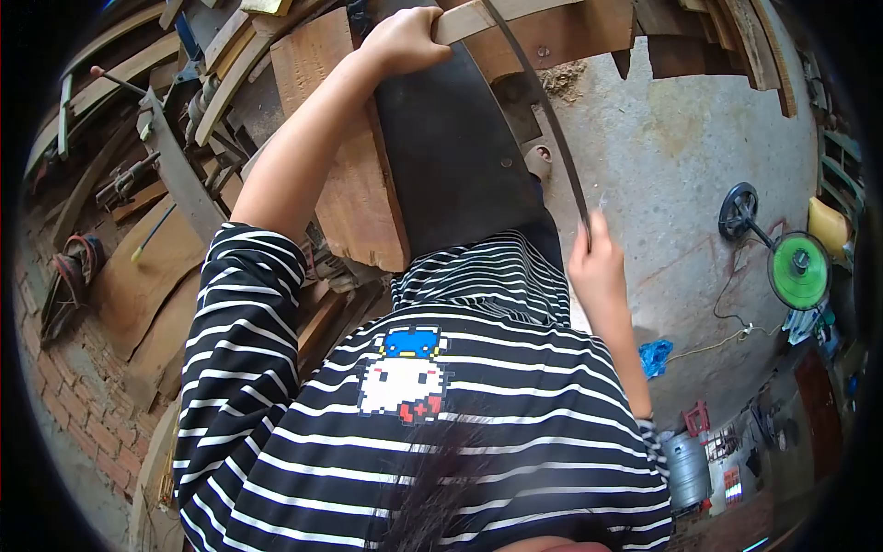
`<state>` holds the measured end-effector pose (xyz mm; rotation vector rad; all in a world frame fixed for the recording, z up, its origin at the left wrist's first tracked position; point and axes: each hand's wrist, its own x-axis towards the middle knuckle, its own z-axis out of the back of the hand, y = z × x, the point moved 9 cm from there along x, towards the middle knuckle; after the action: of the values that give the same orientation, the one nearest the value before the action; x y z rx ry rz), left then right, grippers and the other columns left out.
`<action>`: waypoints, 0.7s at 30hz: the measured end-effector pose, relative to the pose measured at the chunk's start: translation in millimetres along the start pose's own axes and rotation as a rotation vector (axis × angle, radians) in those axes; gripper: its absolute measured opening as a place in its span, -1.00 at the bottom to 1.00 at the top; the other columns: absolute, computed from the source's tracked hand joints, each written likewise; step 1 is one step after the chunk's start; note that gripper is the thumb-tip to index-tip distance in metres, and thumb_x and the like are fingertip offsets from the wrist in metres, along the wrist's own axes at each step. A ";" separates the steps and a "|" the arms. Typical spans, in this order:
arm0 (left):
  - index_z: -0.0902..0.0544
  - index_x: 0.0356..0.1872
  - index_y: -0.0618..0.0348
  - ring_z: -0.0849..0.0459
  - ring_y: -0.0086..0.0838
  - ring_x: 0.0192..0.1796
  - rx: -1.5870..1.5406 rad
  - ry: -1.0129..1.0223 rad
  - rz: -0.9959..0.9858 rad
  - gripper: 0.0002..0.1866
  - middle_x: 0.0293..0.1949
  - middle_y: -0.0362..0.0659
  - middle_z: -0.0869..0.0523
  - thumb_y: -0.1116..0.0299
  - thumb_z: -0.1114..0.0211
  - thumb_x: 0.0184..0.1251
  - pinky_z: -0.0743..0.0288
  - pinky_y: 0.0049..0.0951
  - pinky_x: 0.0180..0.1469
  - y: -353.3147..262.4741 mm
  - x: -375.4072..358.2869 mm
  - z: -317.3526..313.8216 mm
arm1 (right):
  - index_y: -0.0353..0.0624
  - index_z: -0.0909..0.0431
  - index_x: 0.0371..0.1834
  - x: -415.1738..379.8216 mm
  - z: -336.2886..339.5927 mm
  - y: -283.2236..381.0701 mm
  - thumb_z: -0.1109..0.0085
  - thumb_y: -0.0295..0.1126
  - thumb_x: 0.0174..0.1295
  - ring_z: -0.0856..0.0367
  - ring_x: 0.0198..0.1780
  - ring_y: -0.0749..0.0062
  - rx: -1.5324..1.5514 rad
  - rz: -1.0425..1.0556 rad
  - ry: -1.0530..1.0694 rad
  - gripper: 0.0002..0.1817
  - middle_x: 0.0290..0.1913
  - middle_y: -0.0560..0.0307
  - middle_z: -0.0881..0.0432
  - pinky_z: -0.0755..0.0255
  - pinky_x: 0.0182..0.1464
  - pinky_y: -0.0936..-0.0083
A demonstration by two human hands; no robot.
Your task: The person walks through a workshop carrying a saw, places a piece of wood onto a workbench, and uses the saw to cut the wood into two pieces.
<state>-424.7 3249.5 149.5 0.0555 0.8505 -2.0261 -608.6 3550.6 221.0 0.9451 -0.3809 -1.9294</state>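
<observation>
At the top of the view my left hand (402,41) is closed round a pale piece of wood (464,22), near its end. My right hand (597,260), lower and to the right, has its fingers wrapped on the near end of a long, thin, dark strip (552,115) like a saw blade. The strip runs up and crosses the wood just right of my left hand. Its teeth, if any, cannot be made out. Under my left arm lie a thick wooden beam (354,207) and a dark flat panel (446,152).
Stacked timber (221,74) and a metal clamp-like bar (175,166) fill the left side. Wood shavings (564,81) lie on the concrete floor (676,138). Right are a green fan (800,267), a blue plastic bag (654,358) and a metal drum (687,469).
</observation>
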 end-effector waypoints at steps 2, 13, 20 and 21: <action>-0.58 -0.23 0.37 -0.67 -0.06 -0.27 0.009 -0.059 -0.002 -0.55 -0.40 0.15 -0.66 0.24 -0.26 -0.17 -0.50 -0.23 -0.15 2.0 -0.5 2.6 | -0.17 -0.41 -0.01 52.5 -10.4 31.8 0.02 -0.37 0.32 -0.58 -0.37 -0.31 -0.056 0.078 -0.021 -0.77 -0.45 -0.37 -0.58 -0.42 -0.39 -0.06; -0.57 -0.22 0.39 -0.66 -0.19 -0.30 -0.095 0.000 -0.022 -0.56 -0.42 0.12 -0.65 0.28 -0.24 -0.16 -0.48 -0.29 -0.16 8.6 4.8 -3.1 | -0.18 -0.42 -0.07 -16.0 -3.7 -4.5 0.02 -0.44 0.32 -0.56 -0.46 -0.27 0.046 0.019 -0.027 -0.84 -0.55 -0.32 -0.53 -0.35 -0.51 0.04; -0.57 -0.21 0.42 -0.66 -0.26 -0.30 -0.066 0.000 -0.030 -0.55 -0.41 0.09 -0.66 0.30 -0.25 -0.16 -0.48 -0.31 -0.15 2.4 9.4 4.1 | -0.23 -0.41 -0.17 6.2 1.1 -32.2 0.02 -0.41 0.33 -0.55 -0.46 -0.29 0.060 -0.100 -0.019 -0.87 -0.55 -0.33 -0.53 -0.34 -0.51 0.05; -0.57 -0.21 0.42 -0.66 -0.26 -0.30 -0.085 -0.007 -0.021 -0.55 -0.41 0.08 -0.66 0.30 -0.25 -0.16 -0.48 -0.32 -0.15 3.8 10.1 4.6 | -0.24 -0.41 -0.18 8.9 5.7 -34.4 0.02 -0.41 0.33 -0.55 -0.45 -0.29 0.045 -0.094 -0.039 -0.87 -0.55 -0.33 -0.53 -0.35 -0.50 0.04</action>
<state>-426.4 3238.1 147.4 -0.0087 0.9350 -2.0065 -636.1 3560.6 200.1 0.9704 -0.4105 -2.0343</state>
